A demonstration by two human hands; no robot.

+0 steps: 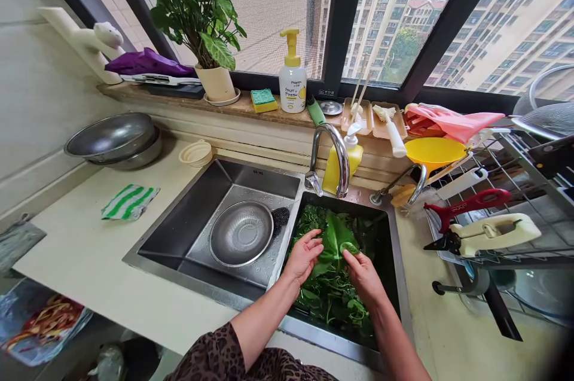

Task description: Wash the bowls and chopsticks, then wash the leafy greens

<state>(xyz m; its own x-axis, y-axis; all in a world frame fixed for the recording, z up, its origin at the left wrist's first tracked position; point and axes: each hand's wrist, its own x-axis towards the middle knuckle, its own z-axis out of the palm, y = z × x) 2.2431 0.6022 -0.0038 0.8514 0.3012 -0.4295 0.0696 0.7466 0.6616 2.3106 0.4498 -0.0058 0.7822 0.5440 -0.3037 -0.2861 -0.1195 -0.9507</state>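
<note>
Dark green leafy vegetables [334, 291] fill the right basin of a stainless steel double sink [215, 255], lying in water. My left hand [305, 255] is on a broad leaf [335, 238] at the basin's left side. My right hand [364, 278] pinches the same leaf's lower edge with its fingertips. Wet greens surround both hands, and the basin floor is hidden beneath them.
A steel strainer bowl [241, 234] sits in the left basin. A curved faucet [334, 159] rises behind the sink, beside a yellow dish soap bottle [343, 159]. A wire dish rack [502, 189] holding tools stands right; stacked steel bowls [113, 139] stand left.
</note>
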